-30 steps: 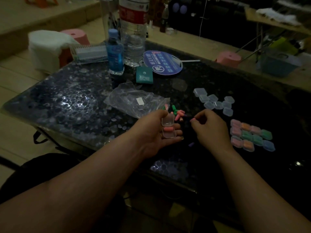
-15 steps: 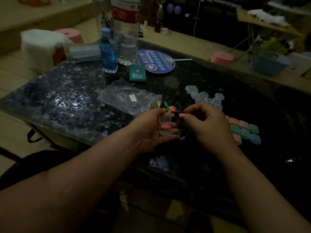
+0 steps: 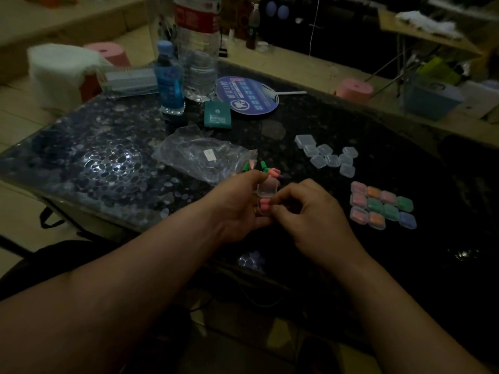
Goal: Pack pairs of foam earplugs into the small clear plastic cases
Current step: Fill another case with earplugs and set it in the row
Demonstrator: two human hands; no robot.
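Right hand (image 3: 310,214) with earplug (image 3: 264,205) now at open case (image 3: 267,189) rim, left hand (image 3: 237,211) under

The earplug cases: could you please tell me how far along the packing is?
Done: about ten filled cases sit on the right. In hand: the left hand holds an open case with pink earplugs in it, the right hand pinching one in. Left: some eight empty cases and a few loose earplugs.

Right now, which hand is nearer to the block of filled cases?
Right. The right hand, pinching a pink earplug, lies left of the filled cases; the left hand, holding the open case, is farther left.
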